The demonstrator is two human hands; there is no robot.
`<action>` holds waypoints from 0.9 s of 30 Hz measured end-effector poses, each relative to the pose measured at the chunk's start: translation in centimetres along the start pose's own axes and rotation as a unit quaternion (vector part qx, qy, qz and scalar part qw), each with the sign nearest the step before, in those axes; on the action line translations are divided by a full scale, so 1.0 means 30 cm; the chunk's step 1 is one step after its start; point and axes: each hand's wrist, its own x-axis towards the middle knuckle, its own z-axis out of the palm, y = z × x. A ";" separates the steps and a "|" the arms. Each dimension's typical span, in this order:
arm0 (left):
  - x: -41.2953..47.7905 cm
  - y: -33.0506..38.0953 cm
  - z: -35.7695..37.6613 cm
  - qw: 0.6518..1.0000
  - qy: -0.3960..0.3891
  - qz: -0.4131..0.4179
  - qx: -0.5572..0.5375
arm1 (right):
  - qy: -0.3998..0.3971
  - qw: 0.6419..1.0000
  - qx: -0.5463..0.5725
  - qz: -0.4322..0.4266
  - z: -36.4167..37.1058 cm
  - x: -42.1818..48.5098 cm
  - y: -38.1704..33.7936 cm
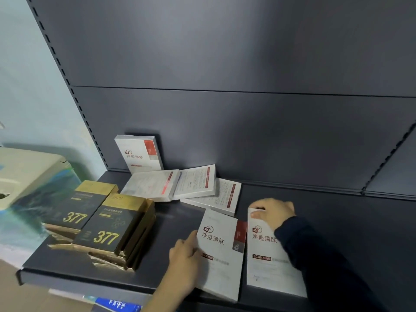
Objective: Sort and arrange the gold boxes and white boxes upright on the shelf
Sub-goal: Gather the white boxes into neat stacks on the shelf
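Observation:
On the dark shelf (177, 217), several gold-and-black boxes marked 377 (105, 228) lie in slanted stacks at the left. One white box (140, 155) stands upright against the back panel. Three white boxes (193, 185) lie flat and overlapping behind the middle. Near the front edge, my left hand (183, 255) grips the left side of a white box (221, 257) lying face up. My right hand (272, 211) holds the top end of a second white box (267, 264) beside it, thumb on its face, fingers curled over its far edge.
A beige appliance (27, 174) wrapped in plastic film sits left of the shelf. Below the shelf edge a blue-and-white package (114, 304) shows. The grey back panel (247, 64) rises behind, and the shelf stretches on to the right.

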 end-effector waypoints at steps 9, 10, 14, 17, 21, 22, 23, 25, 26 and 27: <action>0.079 0.067 0.040 0.981 0.098 0.020 0.166 | 0.059 0.997 0.041 0.024 0.089 -0.006 0.027; 0.115 0.084 0.024 0.980 0.120 0.038 0.151 | 0.076 0.995 0.054 0.030 0.086 -0.012 0.029; 0.288 0.142 -0.018 0.965 0.183 0.110 0.150 | 0.132 0.981 0.135 0.049 0.081 -0.050 0.027; 0.400 0.140 -0.030 0.945 0.170 0.131 0.248 | 0.152 0.969 0.192 0.030 0.087 -0.084 0.025; 0.452 0.133 -0.050 0.892 0.162 0.157 0.391 | 0.148 0.965 0.214 0.014 0.064 -0.134 0.036; 0.450 0.142 -0.058 0.894 0.171 0.166 0.379 | 0.149 0.964 0.218 0.014 0.058 -0.143 0.041; 0.439 0.165 -0.074 0.909 0.195 0.173 0.324 | 0.153 0.963 0.222 0.015 0.052 -0.151 0.046; 0.406 0.221 -0.122 0.936 0.257 0.194 0.141 | 0.164 0.951 0.261 0.017 0.042 -0.158 0.044; 0.390 0.254 -0.146 0.942 0.267 0.197 0.047 | 0.167 0.939 0.301 0.019 0.036 -0.160 0.035; 0.373 0.287 -0.168 0.944 0.259 0.196 -0.053 | 0.168 0.924 0.343 0.019 0.030 -0.161 0.019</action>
